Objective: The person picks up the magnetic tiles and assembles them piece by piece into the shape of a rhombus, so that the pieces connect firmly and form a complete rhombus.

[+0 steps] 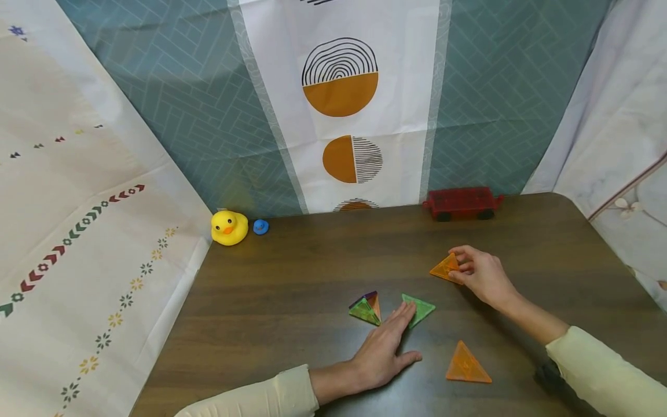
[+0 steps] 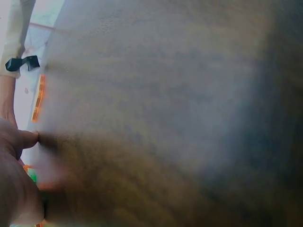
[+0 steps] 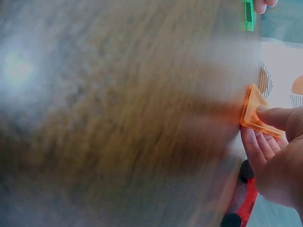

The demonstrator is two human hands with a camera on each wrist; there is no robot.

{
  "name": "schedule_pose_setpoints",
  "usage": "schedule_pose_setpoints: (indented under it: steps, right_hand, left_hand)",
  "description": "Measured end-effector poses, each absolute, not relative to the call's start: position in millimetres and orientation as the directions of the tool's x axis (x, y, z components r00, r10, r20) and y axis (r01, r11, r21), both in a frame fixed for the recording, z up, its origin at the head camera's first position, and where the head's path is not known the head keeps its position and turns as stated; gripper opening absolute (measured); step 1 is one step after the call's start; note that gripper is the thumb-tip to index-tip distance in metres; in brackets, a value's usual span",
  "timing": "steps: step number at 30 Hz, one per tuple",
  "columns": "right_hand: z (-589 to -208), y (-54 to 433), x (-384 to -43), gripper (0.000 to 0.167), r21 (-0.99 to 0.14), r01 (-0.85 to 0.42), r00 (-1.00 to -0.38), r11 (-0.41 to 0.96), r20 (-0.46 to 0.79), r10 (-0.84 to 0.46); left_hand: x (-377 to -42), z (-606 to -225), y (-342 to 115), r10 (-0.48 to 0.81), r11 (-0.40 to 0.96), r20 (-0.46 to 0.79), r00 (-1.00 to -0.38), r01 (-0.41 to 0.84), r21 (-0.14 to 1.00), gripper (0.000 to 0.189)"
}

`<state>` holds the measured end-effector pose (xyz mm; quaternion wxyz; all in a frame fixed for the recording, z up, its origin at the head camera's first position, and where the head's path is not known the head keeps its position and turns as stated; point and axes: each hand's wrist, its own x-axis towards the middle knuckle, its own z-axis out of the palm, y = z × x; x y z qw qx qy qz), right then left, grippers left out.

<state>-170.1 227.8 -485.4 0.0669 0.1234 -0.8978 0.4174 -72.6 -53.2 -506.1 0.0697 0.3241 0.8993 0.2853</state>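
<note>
Left hand (image 1: 384, 354) palm down, fingers straight, thumb spread; fingertips rest on green triangular tile (image 1: 424, 311) lying on counter (image 1: 286, 266). Right hand (image 1: 484, 279) pinches orange triangular tile (image 1: 444, 268) between thumb and fingers, beyond the green one. Count: orange tiles, two, the second orange tile (image 1: 467, 366) nearer the person; green-orange-purple tile cluster (image 1: 365, 311), one; red wagon (image 1: 462, 202), one; ducks, two: yellow duck (image 1: 229, 228), blue duck (image 1: 261, 226).

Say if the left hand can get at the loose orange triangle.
Probably yes: the left hand merely touches the flat green triangle, and only tabletop shows between that hand and the loose orange triangle.
</note>
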Motion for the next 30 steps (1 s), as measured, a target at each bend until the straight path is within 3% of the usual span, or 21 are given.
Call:
schedule_pose_setpoints:
  steps: [16, 30]
  right_hand:
    - [-486.1, 229.1, -169.2, 0.027, -0.719, -0.274, -0.961, 0.639, 0.231, -0.153]
    - [-480.6, 228.5, -167.8, 0.024, -0.749, -0.260, -0.966, 0.609, 0.209, -0.154]
  left_hand:
    - [-73.7, -507.9, -55.0, 0.636, 0.598, 0.089, -0.766, 0.562, 0.572, 0.086]
    - [-72.5, -506.1, -53.4, 0.631, 0.609, 0.075, -0.772, 0.553, 0.569, 0.085]
